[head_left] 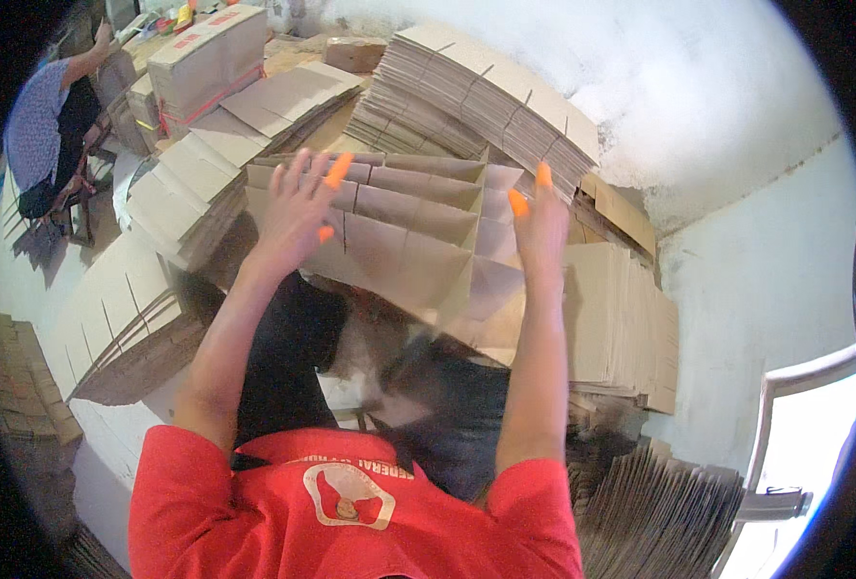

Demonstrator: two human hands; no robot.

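A cardboard divider (404, 207) of crossed, slotted strips stands in front of me, its long strips running left to right and short ones crossing at the right. My left hand (293, 212) is over its left end, fingers spread, with orange covers on some fingertips. At the right end is my right hand (543, 227), thumb and forefinger apart under orange covers; its other fingers are partly hidden. Neither hand shows a grip on the strips, though whether they touch the cardboard is unclear.
Behind the divider rises a tall stack of slotted cardboard sheets (476, 92). More stacks lie at left (119, 318) and right (611, 318). Upright sheets (664, 511) fill the lower right. A carton (206, 63) stands at far left, near another person (42, 125).
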